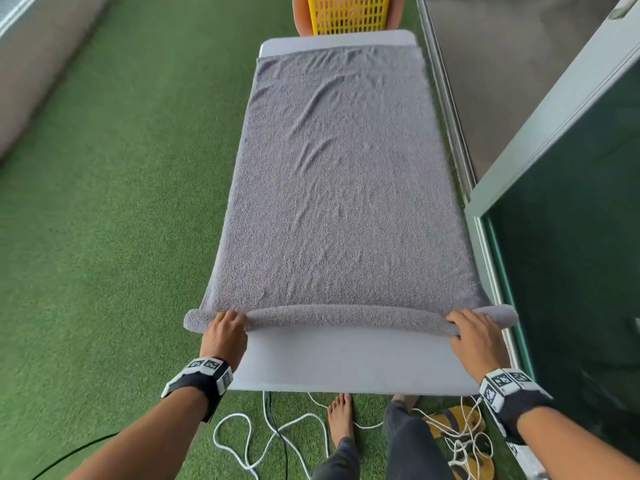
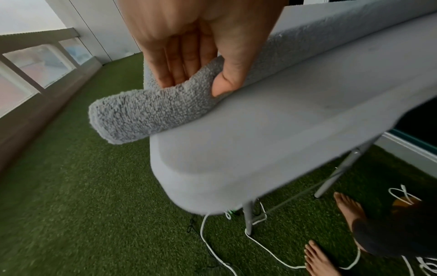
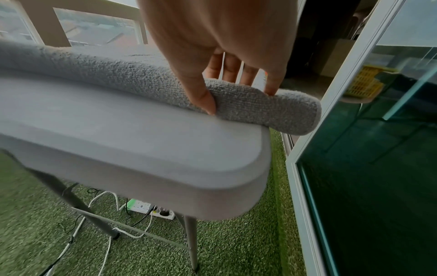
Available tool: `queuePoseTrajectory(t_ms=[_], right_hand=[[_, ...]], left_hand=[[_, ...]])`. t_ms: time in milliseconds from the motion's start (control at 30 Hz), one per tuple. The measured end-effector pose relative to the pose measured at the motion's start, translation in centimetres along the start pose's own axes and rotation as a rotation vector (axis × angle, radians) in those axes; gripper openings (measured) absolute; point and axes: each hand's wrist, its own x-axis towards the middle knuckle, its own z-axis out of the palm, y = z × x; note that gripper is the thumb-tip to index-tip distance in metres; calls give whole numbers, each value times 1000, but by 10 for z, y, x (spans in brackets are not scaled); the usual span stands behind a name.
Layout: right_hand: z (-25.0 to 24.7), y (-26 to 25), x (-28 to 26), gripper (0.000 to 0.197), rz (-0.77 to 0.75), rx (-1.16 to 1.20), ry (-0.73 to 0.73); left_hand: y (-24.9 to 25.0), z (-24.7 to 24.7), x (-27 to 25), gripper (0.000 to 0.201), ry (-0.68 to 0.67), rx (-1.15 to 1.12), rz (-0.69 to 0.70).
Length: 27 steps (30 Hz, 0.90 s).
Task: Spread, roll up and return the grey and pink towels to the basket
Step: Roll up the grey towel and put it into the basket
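The grey towel (image 1: pixel 339 174) lies spread along the grey table (image 1: pixel 346 362), its near end turned into a thin roll (image 1: pixel 346 317) across the table's width. My left hand (image 1: pixel 227 332) grips the roll's left end (image 2: pixel 151 112), thumb below and fingers over it. My right hand (image 1: pixel 472 336) grips the right end (image 3: pixel 264 110) the same way. Both roll ends stick out past the table's sides. The yellow basket (image 1: pixel 349 13) stands beyond the far end of the table. No pink towel shows in any view.
Green artificial turf (image 1: pixel 121 202) surrounds the table. A glass sliding door (image 1: pixel 561 271) runs close along the right side. White cables (image 1: pixel 277 434), my bare feet (image 1: pixel 341 417) and yellow sandals (image 1: pixel 457 420) lie under the near edge. A power strip (image 3: pixel 151 209) sits below the table.
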Motion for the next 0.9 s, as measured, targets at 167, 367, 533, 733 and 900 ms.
queuePoseTrajectory(t_ms=[167,367,533,733,900], right_hand=[[7,7,-29,42,26,40,-27],[3,9,-83,29,60,-27,-115],[-3,13,-80,21,22,4,-116],[7,11,-91,56,-71,28,-204],[11,8,-98,66,21,21,-215]], left_hand=[[-3,2,-31,34,-11,-56,53],[-13,5,-79,37,-8,-103,175],[-26,13,-78,33,-7,-52,190],[-23,27,-78,52,-24,-44,132],[-16,18,-83,68,-120,-30,118]])
